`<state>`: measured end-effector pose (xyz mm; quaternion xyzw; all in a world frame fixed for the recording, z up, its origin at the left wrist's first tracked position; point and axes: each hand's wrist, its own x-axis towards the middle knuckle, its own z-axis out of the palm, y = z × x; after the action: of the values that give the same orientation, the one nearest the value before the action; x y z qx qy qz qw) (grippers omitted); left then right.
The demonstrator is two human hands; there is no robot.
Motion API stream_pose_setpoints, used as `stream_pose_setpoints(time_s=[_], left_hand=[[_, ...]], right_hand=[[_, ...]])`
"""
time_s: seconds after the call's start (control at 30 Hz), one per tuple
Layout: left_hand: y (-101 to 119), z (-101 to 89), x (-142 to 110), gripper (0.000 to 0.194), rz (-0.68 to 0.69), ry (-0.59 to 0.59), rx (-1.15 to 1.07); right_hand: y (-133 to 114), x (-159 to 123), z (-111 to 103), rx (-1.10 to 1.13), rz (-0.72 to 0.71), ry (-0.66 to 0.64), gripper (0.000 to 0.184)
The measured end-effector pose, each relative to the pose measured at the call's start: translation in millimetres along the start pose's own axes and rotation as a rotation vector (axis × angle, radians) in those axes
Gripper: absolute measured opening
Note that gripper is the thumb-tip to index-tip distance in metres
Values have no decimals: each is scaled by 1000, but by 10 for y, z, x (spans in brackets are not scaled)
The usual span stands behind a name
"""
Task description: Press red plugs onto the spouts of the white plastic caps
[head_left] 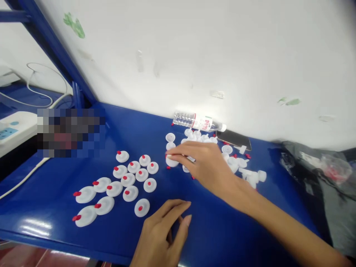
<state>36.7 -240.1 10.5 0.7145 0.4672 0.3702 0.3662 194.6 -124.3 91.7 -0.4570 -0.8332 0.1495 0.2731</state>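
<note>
My right hand (pixel 204 163) reaches across the blue table (pixel 55 207) and its fingertips press together on a white round cap (pixel 171 162) at the edge of a loose pile of white caps (pixel 233 163). Small red plugs (pixel 247 156) lie scattered among that pile. My left hand (pixel 164 231) rests near the table's front edge, fingers loosely curled, thumb and forefinger close together, nothing visible in them. Left of it, several white caps with red plugs (pixel 128 180) lie in rows.
A clear water bottle (pixel 198 122) lies on its side against the white wall, a dark phone (pixel 233 139) beside it. Grey plastic bags (pixel 319 174) fill the right end. A white power strip (pixel 13 131) and cables sit at the left.
</note>
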Motion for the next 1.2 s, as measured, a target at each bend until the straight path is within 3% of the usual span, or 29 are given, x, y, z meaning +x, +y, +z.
stream_pose_setpoints(time_s=[0.13, 0.27, 0.4, 0.53, 0.73, 0.97, 1.03, 1.1, 1.13, 1.2], left_hand=[[-45, 11, 3, 25, -9, 11, -5], [-53, -14, 9, 26, 12, -4, 11], [-65, 1, 0, 27, 2, 8, -36], [-88, 42, -8, 27, -10, 27, -108], [-58, 34, 7, 29, -16, 23, -153], [24, 50, -34, 33, -289, 184, -323], [8, 63, -50, 47, -339, 228, -394], [-17, 67, -62, 65, -331, 257, -441], [-28, 65, -64, 65, -312, 260, -452], [-38, 48, -59, 48, -280, 247, -454]], right_hand=[[75, 512, 432, -53, -82, -147, 15], [80, 665, 638, -103, -88, -231, 16], [34, 635, 400, -84, -55, -171, 38], [115, 558, 156, -223, 100, -101, 20], [281, 469, 230, -237, 174, -157, 13], [151, 250, -217, -67, 253, -86, 13], [36, 57, -299, -11, 257, -138, 11], [-98, -153, -304, 65, 236, -282, 13], [-163, -246, -288, 93, 252, -341, 12], [-265, -377, -255, 138, 262, -404, 9]])
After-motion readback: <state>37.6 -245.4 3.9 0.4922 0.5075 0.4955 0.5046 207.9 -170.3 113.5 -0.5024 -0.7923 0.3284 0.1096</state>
